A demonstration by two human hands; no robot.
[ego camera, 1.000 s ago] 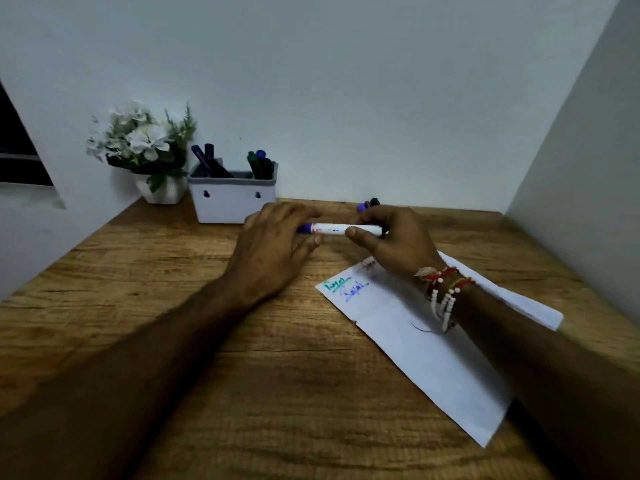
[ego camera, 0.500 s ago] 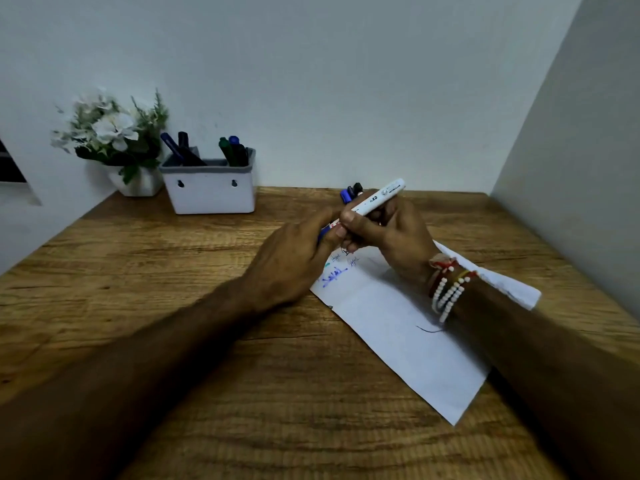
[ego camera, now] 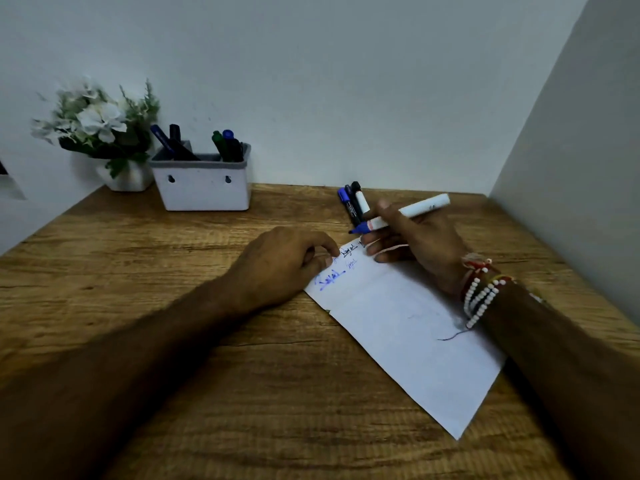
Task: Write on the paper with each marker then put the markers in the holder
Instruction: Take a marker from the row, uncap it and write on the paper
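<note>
- Right hand (ego camera: 420,249): fingers pinch the marker (ego camera: 410,210), tip above the paper (ego camera: 408,327).
- Left hand (ego camera: 282,266): fingers curled at the paper's corner; whether they hold anything, I cannot tell.

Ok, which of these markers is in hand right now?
The white-barrelled marker with the blue end, gripped by the right hand over the paper's far edge. The other loose markers lie on the table; the rest stand in the holder.
</note>
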